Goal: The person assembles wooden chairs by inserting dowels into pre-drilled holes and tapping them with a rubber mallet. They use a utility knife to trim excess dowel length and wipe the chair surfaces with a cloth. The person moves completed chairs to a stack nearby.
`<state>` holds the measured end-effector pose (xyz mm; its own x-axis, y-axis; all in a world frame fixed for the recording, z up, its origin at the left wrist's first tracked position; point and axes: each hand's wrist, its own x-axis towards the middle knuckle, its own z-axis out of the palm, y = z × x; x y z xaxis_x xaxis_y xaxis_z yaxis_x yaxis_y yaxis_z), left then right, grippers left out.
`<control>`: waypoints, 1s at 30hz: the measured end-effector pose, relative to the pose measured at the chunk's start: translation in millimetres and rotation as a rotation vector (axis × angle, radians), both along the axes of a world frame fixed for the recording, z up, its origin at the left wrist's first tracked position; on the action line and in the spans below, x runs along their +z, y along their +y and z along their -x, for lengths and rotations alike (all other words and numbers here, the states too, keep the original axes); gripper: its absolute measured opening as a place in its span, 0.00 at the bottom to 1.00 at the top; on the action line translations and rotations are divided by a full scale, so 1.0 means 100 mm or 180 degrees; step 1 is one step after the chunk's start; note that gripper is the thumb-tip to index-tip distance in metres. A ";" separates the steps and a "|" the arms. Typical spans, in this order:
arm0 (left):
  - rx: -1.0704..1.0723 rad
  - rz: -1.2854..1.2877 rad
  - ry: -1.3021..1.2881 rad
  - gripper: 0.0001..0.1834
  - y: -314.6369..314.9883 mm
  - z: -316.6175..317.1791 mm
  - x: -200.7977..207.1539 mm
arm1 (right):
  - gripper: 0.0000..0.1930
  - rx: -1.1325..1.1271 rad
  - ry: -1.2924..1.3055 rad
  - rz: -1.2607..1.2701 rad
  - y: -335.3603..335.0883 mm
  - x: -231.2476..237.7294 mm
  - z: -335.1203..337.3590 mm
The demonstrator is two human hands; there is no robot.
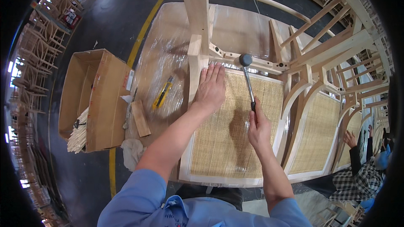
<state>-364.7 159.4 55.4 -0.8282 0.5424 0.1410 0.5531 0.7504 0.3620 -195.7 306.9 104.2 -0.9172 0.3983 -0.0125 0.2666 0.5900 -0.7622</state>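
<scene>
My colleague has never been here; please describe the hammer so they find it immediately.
On the plastic-covered table, find the woven cane panel before the person. Above its right half, the right hand grips the hammer, whose dark rounded head and shiny metal shaft stand out from the pale wood nearby.

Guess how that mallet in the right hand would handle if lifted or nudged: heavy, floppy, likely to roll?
The mallet is probably head-heavy, since its thick dark head sits on a slim shaft. It likely feels stiff, as the shaft looks straight and metallic. Laid down, it might roll a bit, because the head looks rounded.
</scene>
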 end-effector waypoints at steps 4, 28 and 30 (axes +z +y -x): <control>0.0367 -0.0802 -0.0167 0.39 0.09 0.01 0.07 | 0.27 0.0103 0.0666 -0.0160 -0.05 -0.18 -0.02; 0.1904 -0.1928 -0.0642 0.27 -0.69 -0.66 -0.23 | 0.27 0.0676 -0.0210 -0.0259 -0.22 0.06 0.39; 0.1851 -0.2090 -0.0774 0.26 -0.64 -0.67 -0.17 | 0.27 0.0646 0.0364 -0.0314 -0.27 0.03 0.32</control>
